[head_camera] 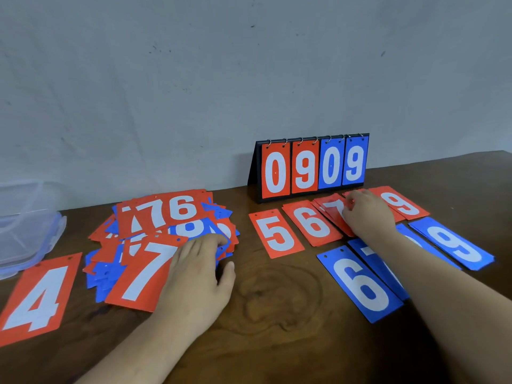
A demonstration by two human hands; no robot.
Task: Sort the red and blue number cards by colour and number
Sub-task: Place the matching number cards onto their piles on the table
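While the left hand (198,270) lies palm down on the near right side of a loose heap of red and blue plastic number cards (166,217), its fingers are nearly straight, bending only at the tips over the heap's edge. The thumb is spread apart over the dark brown wooden table (277,314). This hand partly covers a large red card with a white 7 (144,273) on top of the heap.

The right hand (370,214) rests on a small fanned stack of red 7 cards (331,212). Its fingers are bent and the tips touch the cards' far edge, but I cannot tell whether it pinches one.

That stack sits in a red row with a red 5 card (277,234), a red 6 card (311,223) and a red 9 card (401,203). Nearer lies a blue row: a blue 6 card (357,284), a blue 7 card (365,249) half hidden by the forearm, and a blue 9 card (451,242).

A red 4 card (38,297) lies alone at the near left. Behind the red row stands a black flip scoreboard reading 0909 (313,167). A clear plastic box (25,225) sits at far left.
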